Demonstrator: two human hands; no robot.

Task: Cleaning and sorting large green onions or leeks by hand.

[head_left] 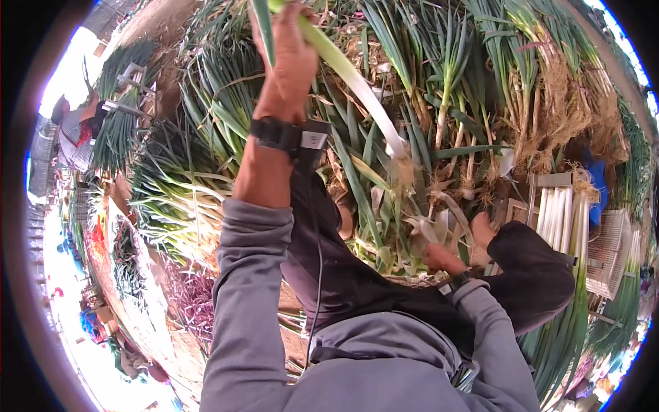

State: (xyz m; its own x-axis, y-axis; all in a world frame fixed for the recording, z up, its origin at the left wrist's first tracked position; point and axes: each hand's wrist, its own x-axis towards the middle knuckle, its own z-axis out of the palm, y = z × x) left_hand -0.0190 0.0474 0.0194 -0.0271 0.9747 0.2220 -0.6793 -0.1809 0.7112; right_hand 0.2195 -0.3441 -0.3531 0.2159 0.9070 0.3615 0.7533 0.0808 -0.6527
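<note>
The person's left hand (292, 41), raised high and forward, is wrapped around a leek (353, 79) by its green part; the pale shaft slants down to the right, its roots (405, 172) hanging above the pile. On that wrist sits a black strap (274, 134), and beside it a dark box bears a white label (314, 140) with dark marks too small to read. The right hand (443, 258) is low by the lap, at some pale peelings (427, 226); whether it grips any, one cannot tell. A bare foot (482, 230) rests just beyond it.

Unpeeled leeks (446, 75) crowd the ground in front, leaving little room between the hands and the pile. Brown soil (161, 27) edges it at the upper left. To the right, white trimmed leeks (557, 213) lie bundled near a blue bag (596, 185); beside them is a pale slatted basket (609, 254), its contents hidden.
</note>
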